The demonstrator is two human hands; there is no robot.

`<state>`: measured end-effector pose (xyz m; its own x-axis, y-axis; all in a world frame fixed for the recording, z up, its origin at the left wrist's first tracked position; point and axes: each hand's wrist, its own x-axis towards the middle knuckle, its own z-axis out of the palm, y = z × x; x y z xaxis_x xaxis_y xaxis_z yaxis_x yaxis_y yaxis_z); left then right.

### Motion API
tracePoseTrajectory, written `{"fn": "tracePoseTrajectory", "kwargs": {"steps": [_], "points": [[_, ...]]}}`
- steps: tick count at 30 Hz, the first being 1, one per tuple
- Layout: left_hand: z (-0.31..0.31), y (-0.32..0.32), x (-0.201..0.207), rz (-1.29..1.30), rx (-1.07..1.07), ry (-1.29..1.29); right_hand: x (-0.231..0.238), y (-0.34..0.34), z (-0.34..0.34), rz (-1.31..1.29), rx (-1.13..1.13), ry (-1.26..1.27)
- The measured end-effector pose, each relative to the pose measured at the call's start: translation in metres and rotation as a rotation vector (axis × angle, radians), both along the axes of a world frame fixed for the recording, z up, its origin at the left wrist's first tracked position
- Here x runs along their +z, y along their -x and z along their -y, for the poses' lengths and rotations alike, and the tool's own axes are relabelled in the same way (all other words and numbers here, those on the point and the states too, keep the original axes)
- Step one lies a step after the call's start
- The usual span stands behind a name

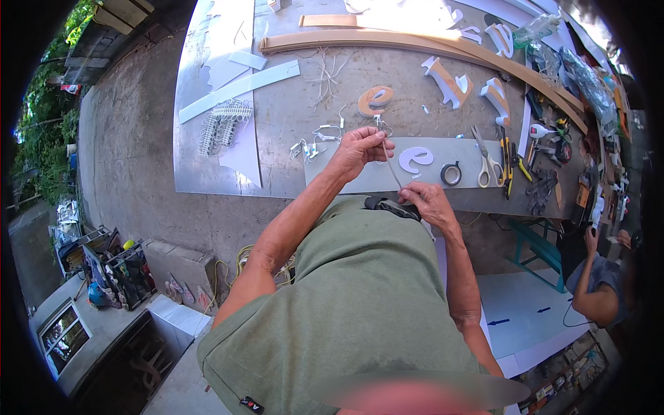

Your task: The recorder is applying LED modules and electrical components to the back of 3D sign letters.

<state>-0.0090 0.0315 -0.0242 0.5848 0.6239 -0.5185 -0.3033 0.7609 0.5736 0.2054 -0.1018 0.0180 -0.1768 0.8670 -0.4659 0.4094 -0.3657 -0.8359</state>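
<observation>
A thin grey wire (393, 168) runs slantwise between my two hands over the near edge of the table. My left hand (360, 151) pinches its upper end, where small wire ends (382, 125) stick out past the fingertips. My right hand (427, 201) grips the lower end close to my waist. Left of my left hand lies a short string of small white light modules (319, 140) on wires. Just beyond it is a tan-sided letter-shaped piece (374, 102). A flat white letter-shaped cutout (416, 160) lies right of the wire, beside a roll of black tape (451, 173).
Scissors (488, 162), pliers (523, 166) and dark gloves (543, 191) lie to the right. Long tan strips (387, 41) cross the far table. At left are white strips (238, 90) and a heap of light modules (225, 126). Another person (600, 287) sits at the right.
</observation>
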Motion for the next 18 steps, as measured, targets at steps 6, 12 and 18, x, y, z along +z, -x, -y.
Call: {"fn": "tracePoseTrajectory", "kwargs": {"steps": [6, 12, 18], "points": [[0.019, -0.021, 0.005, -0.065, -0.173, -0.052, 0.006, -0.007, 0.003, 0.262, -0.168, -0.367], [0.026, -0.035, -0.011, -0.131, -0.307, -0.141, -0.002, 0.015, -0.015, -0.195, -0.5, -0.152], [0.026, -0.033, -0.019, -0.601, -0.552, -0.957, -0.032, -0.006, 0.007, -0.326, -0.676, -0.042]]}}
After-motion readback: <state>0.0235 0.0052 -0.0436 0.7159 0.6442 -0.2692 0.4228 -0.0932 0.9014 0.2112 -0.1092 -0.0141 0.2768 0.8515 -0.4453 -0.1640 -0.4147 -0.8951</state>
